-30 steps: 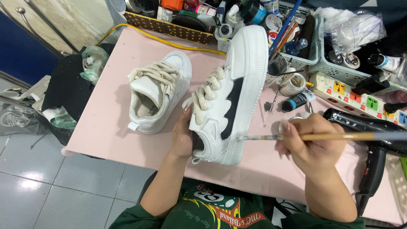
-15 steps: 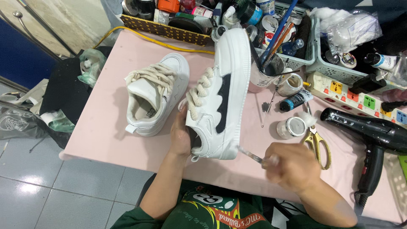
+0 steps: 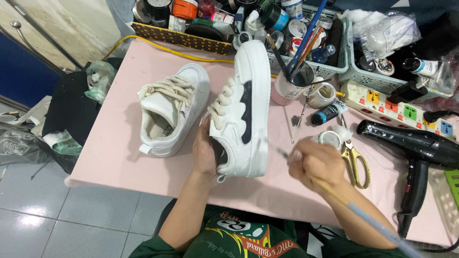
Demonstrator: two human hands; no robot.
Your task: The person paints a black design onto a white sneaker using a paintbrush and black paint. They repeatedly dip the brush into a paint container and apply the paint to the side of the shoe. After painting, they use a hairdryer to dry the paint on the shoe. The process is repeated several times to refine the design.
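The left hand steadies a white leather sneaker with a black wavy panel on its side; the right hand grips a long wooden-handled paintbrush just right of it.

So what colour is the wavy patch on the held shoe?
Black, on the white shoe; the head view shows it.

On the pink counter, a white leather sneaker with rope laces lies left of a white sneaker with a black wavy side panel, which stands tipped on its side. The left hand is at that sneaker's near left, the right hand near right of it. Right of the right hand lie gold-handled scissors, then a black hair dryer. A woven basket of jars sits along the far edge.
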